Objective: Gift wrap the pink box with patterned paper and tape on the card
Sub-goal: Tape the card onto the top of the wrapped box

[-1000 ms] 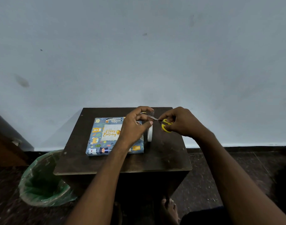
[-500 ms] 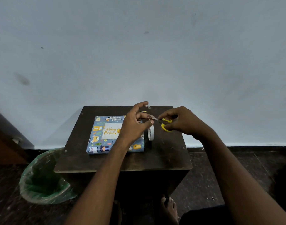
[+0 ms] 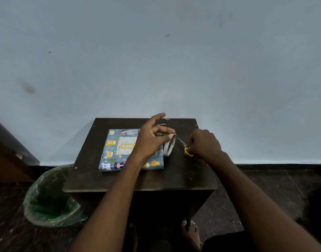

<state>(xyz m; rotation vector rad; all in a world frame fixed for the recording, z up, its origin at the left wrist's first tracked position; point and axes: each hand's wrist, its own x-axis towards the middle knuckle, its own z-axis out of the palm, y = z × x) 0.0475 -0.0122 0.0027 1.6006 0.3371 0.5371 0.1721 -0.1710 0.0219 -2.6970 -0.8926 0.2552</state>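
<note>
Your box, wrapped in blue animal-print paper (image 3: 131,151), lies flat on the left half of the dark wooden bench (image 3: 137,179), with the cream "Happy Birthday" card (image 3: 126,146) resting on its top face. So the wrapping looks finished and you are on the last step, taping the card down.

Your left hand (image 3: 150,137) hovers over the right end of the box, its grip pinching a small pale piece of clear tape (image 3: 172,136) between thumb and fingertips, with the index finger raised. Just beside it the white tape roll (image 3: 169,147) stands on edge on the bench, touching or nearly touching the box's right side. Your right hand (image 3: 204,143) is curled round the yellow-handled scissors (image 3: 186,147), low over the bench to the right of the roll, blades pointing toward it.

Next, carry the tape piece left to a card edge and press it so it bridges card and paper. Keep it from folding on itself. Whether other card edges are already taped is not visible.
</note>
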